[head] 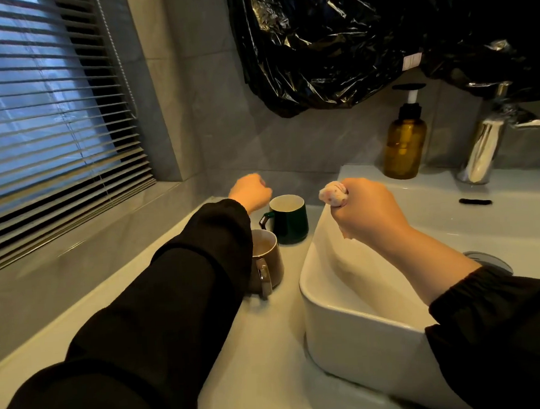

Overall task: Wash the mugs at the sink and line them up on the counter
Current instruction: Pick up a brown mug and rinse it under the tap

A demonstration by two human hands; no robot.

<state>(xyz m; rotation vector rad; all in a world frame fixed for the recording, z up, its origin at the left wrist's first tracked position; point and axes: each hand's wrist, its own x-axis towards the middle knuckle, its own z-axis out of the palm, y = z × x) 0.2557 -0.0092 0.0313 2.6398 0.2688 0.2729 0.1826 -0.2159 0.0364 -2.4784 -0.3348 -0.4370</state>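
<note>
Two mugs stand on the white counter [265,356] left of the sink. The dark green mug [290,222] with a white inside is farther back, its handle pointing left. The brown mug [267,261] is nearer, handle toward me, partly hidden by my left sleeve. My left hand [251,192] hovers above and left of the green mug, fingers curled, holding nothing that I can see. My right hand [365,211] is over the left rim of the white sink [342,320], squeezing a small pale pink cloth or sponge [332,192].
An amber pump soap bottle [404,142] and a chrome faucet [492,140] stand at the back of the sink. A black plastic bag [362,34] hangs on the wall above. A window with blinds [41,107] is at the left. The drain [493,260] shows behind my right wrist.
</note>
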